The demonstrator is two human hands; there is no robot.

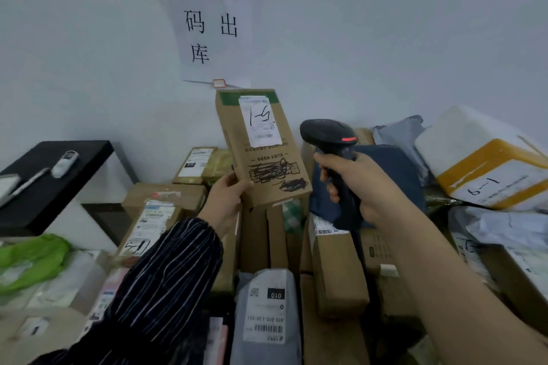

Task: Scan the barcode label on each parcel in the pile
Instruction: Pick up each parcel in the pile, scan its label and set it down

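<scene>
- Left hand (pixel 228 195), in a dark striped sleeve (pixel 166 281), raised above the pile, fingers clamped on the lower left corner of a flat cardboard parcel (pixel 267 169).
- Parcel held upright, tilted slightly left, broad face toward the camera, lifted clear of the boxes below.
- White shipping label (pixel 260 121) stuck near the top of that face, over a green band; hand-written black marks across it, small barcode (pixel 264 136) at its lower edge.
- Black scribble covering print on the lower half of the parcel.
- Right hand (pixel 355 184), bare forearm, fingers closed around the grip of a black barcode scanner (pixel 329 136); index finger curled at the front of the handle.
- Scanner head just beside the parcel's right edge, red strip on its top, nose pointing left toward the parcel; no contact between the two.
- Below both hands, pile of parcels (pixel 335 270): brown cartons standing on edge, a grey poly mailer (pixel 267 314) with a barcode label in front, a dark blue bag (pixel 391 175) behind the scanner.
- At right, white foam box (pixel 480 163) wrapped in yellow tape, marked "6-1".
- At left, black table (pixel 56 178) with a pen and a small white device; green plastic bag (pixel 32 258) beneath it.
- On the wall behind, paper notice (pixel 207 15) with large Chinese characters.
</scene>
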